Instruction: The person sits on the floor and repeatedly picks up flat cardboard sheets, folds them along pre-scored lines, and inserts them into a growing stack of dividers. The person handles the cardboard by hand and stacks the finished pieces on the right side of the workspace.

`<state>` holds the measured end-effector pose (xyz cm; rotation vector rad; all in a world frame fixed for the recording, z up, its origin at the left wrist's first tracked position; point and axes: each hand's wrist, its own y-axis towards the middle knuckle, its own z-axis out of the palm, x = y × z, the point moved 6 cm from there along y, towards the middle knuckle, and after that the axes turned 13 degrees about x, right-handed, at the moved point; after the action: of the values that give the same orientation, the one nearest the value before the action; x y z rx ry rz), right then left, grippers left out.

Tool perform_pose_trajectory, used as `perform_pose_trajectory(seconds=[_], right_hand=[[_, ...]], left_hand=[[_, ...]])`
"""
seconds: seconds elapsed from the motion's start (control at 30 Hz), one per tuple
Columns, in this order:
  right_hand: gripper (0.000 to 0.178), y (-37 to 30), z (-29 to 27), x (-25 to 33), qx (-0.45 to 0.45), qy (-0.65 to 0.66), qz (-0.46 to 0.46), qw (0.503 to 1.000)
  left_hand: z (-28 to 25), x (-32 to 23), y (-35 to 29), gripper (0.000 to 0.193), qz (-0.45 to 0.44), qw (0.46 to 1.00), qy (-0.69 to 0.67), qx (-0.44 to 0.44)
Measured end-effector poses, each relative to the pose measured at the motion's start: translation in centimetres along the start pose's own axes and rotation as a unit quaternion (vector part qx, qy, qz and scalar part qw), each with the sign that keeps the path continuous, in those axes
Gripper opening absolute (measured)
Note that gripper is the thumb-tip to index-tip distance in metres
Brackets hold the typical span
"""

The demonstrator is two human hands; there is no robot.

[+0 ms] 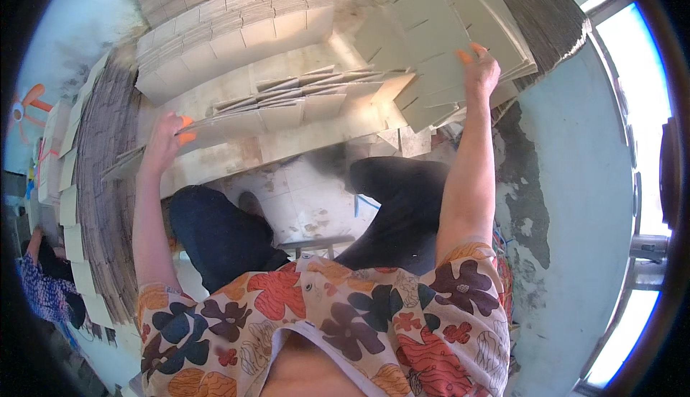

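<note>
At the far left, well left of the low pale work board [237, 156], another person in a blue patterned top [39, 285] sits by a tall curving stack of brown corrugated sheets on edge [108, 203].

The left hand [164, 140], fingertips capped in orange, is closed on the left end of the bundle of flat, slotted tan cardboard blanks [287, 106] lying across the work board; the thumb sits on top and the fingers curl under the edge, so it is a pinch rather than an open palm.

Behind the board rises a stepped pile of folded tan cardboard pieces [230, 26].

Right of the board, the right hand [480, 72] reaches up and lies fingers-down on the fanned heap of flat slotted cardboard sheets [438, 37]; whether it grips a sheet or only presses on it I cannot tell.

As I judge it, the step in hand is gathering: the left hand steadies the bundle on the board while the right goes for a fresh sheet. The next move calls for peeling one sheet free of the fan without dragging its neighbours, then bringing it down square onto the bundle.

Counted: two working hands, one bundle on the board, one fanned heap, one stepped pile behind, one edge-on stack at the left, one other person. The single sheets within each are too many and too close to count.
</note>
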<state>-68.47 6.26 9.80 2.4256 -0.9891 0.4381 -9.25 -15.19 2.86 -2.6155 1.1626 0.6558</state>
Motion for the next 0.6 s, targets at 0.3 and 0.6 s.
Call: perform_pose_trajectory(seconds=[0.3,0.6], right_hand=[[0.033,0.0,4.3,2.4,0.087,-0.028,0.001,0.996],[0.032,1.3,5.0,-4.0,-0.033,0.299,0.087,0.95]], left_hand=[[-8.3,-8.4,-10.3,0.028,-0.084,0.957,0.053,-0.272],[-15.8,-13.5,-15.4,0.043,-0.089,0.846,0.393,-0.349]])
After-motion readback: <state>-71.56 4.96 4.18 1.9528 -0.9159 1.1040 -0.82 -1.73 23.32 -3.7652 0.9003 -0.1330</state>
